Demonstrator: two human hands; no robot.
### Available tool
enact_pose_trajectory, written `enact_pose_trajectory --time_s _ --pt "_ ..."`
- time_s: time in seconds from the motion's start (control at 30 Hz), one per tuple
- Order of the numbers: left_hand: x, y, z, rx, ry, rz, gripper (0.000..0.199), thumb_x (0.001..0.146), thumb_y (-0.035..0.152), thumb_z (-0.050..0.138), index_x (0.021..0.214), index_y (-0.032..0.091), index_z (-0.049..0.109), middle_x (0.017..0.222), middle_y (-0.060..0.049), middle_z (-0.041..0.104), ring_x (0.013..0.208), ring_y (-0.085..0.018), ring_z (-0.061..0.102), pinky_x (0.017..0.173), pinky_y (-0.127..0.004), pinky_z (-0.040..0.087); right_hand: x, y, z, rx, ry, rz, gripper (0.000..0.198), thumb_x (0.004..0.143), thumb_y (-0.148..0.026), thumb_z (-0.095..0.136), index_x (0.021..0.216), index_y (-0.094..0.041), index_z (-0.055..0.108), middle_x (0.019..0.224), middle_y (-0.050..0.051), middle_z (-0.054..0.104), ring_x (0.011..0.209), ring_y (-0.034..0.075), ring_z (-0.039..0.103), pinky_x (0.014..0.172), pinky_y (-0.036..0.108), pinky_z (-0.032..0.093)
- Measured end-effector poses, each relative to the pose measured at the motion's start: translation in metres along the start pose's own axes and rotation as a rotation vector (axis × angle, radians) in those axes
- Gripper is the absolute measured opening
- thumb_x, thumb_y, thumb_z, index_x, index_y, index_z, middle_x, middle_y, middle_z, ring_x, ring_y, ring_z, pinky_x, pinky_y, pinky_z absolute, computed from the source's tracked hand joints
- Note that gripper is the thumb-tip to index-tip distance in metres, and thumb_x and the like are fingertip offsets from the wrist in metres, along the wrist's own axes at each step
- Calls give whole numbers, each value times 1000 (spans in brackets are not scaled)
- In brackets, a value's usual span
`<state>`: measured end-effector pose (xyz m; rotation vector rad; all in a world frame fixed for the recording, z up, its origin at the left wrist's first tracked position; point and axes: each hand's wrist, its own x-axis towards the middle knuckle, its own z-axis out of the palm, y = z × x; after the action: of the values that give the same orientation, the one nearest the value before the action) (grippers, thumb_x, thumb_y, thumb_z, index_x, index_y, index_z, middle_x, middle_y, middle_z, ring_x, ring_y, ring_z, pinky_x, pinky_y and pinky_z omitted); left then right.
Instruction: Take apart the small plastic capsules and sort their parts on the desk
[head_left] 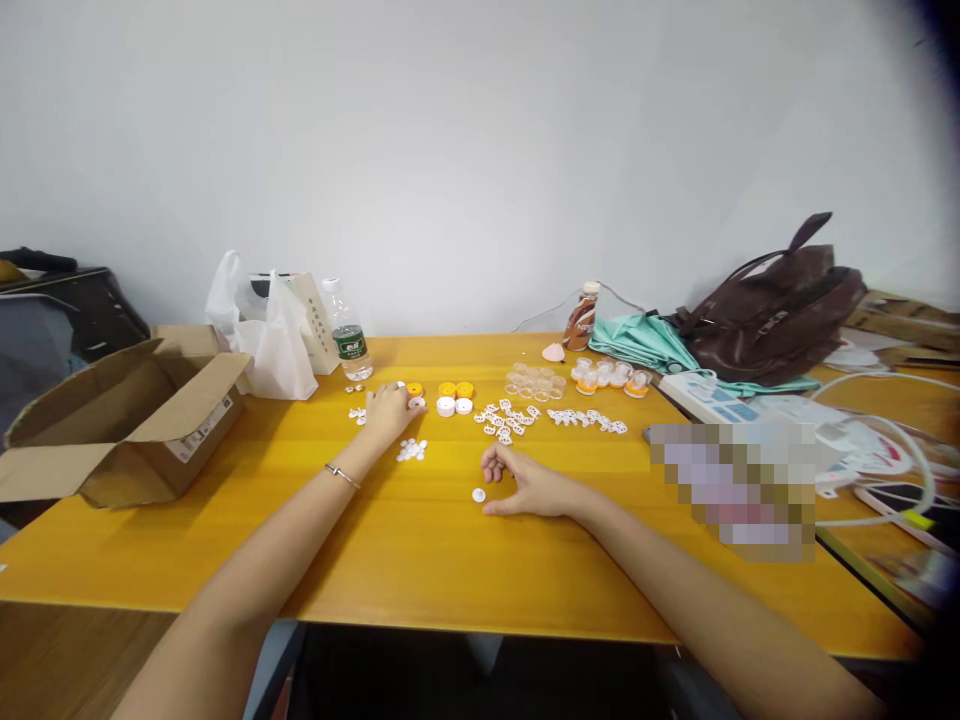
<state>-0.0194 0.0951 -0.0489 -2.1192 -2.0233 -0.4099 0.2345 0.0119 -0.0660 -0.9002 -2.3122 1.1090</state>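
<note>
My left hand (390,410) reaches over a small group of round caps, its fingers closed about a white round cap (418,402); part of the grip is hidden. A yellow round cap (414,389) sits just behind it. To its right stand white caps (445,407) with yellow caps (448,389) behind them. My right hand (529,487) is nearer the front, thumb and curled fingers apart, with nothing between them. A small white disc (479,495) lies just left of its thumb. Several similar white discs (412,450) form a loose pile below my left hand.
White cut-out pieces (505,420), a strip of them (587,420), clear cups (535,382) and orange-based clear pieces (636,384) lie to the right. A water bottle (349,340), cardboard box (172,430) and plastic bag (274,350) stand left; a brown bag (780,310) is at right.
</note>
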Motion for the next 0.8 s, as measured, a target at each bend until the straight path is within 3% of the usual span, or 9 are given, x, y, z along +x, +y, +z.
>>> enact_pose_trajectory --time_s 0.13,0.23,0.33,0.5,0.63,0.7,0.8 --pt "-20 9 -17 -75 80 125 29 83 39 45 89 14 59 96 -12 59 94 -26 52 81 -36 35 1 1 0 -2 3 -7 39 64 -33 68 90 -20 41 89 2 48 83 14 46 80 31 42" --pt "-50 22 -30 -300 -60 455 27 90 32 34 95 17 56 92 -8 58 84 -18 54 77 -29 40 1 3 0 -7 -4 -23 40 64 -32 68 91 -21 42 89 1 48 83 14 46 80 32 42" --pt "-83 35 -35 -368 -150 708 30 92 31 29 109 20 51 100 -7 56 91 -18 53 82 -30 39 1 4 0 -3 -14 -38 39 65 -33 68 91 -21 42 89 1 47 84 14 46 81 32 42" --pt "-107 50 -31 -422 -196 849 36 90 38 35 122 22 41 107 -7 54 94 -18 53 83 -29 41 0 4 -2 7 -16 -46 39 63 -33 69 90 -20 44 87 0 48 83 14 46 79 30 42" --pt "-107 54 -27 -421 -191 896 30 90 37 35 109 19 50 98 -7 55 88 -17 53 81 -28 42 -1 2 -11 36 4 -48 35 66 -37 67 89 -19 48 84 0 51 76 13 48 72 28 43" --pt "-108 56 -25 -412 -181 901 27 90 36 35 103 19 52 95 -7 56 86 -16 54 81 -28 41 -1 3 -21 41 95 -42 26 72 -39 61 85 -19 51 81 1 54 74 13 50 71 28 43" --pt "-110 56 -23 -415 -159 907 24 90 32 35 101 19 53 94 -7 56 83 -15 53 80 -28 42 -3 12 -49 2 405 23 23 77 -40 53 77 -18 53 76 2 56 71 14 52 69 28 42"
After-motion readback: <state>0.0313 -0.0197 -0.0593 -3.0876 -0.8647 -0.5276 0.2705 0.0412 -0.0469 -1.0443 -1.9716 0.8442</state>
